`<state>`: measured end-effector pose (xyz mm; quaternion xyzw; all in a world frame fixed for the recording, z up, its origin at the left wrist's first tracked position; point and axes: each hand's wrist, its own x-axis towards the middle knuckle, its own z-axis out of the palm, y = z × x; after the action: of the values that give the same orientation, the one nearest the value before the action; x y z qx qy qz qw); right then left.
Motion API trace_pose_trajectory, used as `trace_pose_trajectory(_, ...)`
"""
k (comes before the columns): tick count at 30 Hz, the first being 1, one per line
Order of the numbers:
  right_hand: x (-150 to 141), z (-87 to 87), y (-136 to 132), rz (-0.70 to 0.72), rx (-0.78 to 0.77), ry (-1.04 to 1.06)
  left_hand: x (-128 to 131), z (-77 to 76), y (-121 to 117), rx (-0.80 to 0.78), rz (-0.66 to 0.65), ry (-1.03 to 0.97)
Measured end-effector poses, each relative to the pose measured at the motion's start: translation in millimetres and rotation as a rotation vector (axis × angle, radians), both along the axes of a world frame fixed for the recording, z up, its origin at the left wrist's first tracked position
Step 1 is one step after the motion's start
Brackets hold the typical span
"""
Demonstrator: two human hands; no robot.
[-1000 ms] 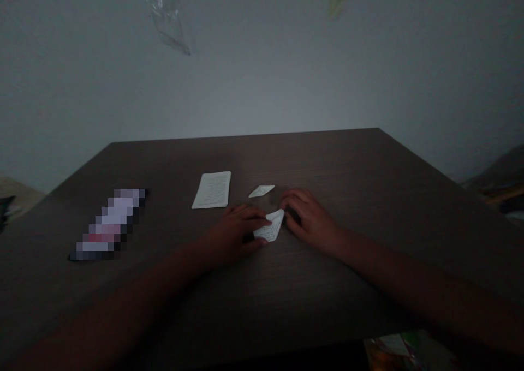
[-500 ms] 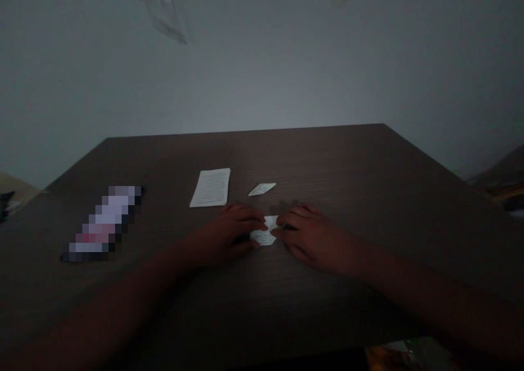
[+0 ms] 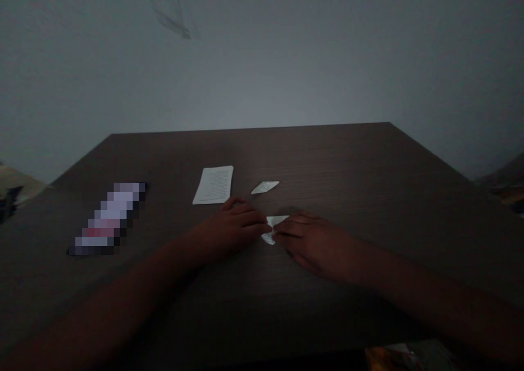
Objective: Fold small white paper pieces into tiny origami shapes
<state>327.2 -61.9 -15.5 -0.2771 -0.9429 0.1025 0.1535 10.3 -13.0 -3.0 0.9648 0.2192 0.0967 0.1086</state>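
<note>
- Step in hand, my read: you're working a crease into the small printed paper (image 3: 278, 219), both hands on it.
- Paper's on the table (image 3: 245, 305), between your hands, partly covered by fingers. Fold layers too dim to make out.
- Left hand (image 3: 231, 228): fingers close together, tips on the paper's left side. Can't tell if it's pinched.
- Right hand (image 3: 323, 245): fingers low and bunched, tips on the right side. Pinch or press, can't tell.
- Next move calls for a steady left, even right-hand pressure, edges lined up.
- Beyond the hands: folded paper diamond (image 3: 265, 187), printed sheet (image 3: 213, 185) to its left.
</note>
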Motion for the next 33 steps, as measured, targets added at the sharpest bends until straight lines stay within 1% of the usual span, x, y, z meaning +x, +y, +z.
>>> trace_pose_trajectory(3,0.1,2.9,-0.4,0.014,0.008,-0.031,0.5,6.4,-3.1,-0.007,0.019,0.014)
trace_pose_trajectory(6,-0.1,3.0,-0.1,0.019,0.008,-0.028,-0.7,12.1,-5.2,-0.069,0.042,-0.018)
trace_pose_trajectory(11,0.2,0.8,0.9,0.015,0.011,-0.006,-4.3,19.4,-6.2,-0.121,0.037,-0.022)
trace_pose_trajectory(14,-0.9,1.0,0.6,0.048,0.062,-0.045,-1.2,21.2,-8.3,-0.181,0.099,-0.016)
trace_pose_trajectory(17,-2.8,2.8,-0.9,0.054,0.118,-0.073,5.7,17.5,-11.3,-0.183,0.163,-0.041)
trace_pose_trajectory(21,-4.4,5.1,-3.1,0.056,0.149,-0.105,14.1,4.2,-12.3,-0.176,0.208,-0.070)
trace_pose_trajectory(22,-4.6,5.3,-3.4,0.056,0.138,-0.105,15.4,0.5,-11.8,-0.165,0.231,-0.076)
trace_pose_trajectory(23,-4.8,5.4,-3.6,0.053,0.119,-0.093,16.4,-2.8,-11.0,-0.163,0.226,-0.076)
trace_pose_trajectory(26,-4.3,5.6,-3.6,0.038,0.029,-0.020,18.4,-9.9,-8.7,-0.161,0.261,-0.065)
trace_pose_trajectory(29,-1.9,6.7,-2.1,0.048,-0.013,0.013,19.8,-12.8,-8.2,-0.148,0.281,-0.065)
trace_pose_trajectory(33,1.0,8.3,1.1,0.060,-0.013,-0.018,21.9,-13.5,-9.5,-0.135,0.294,-0.063)
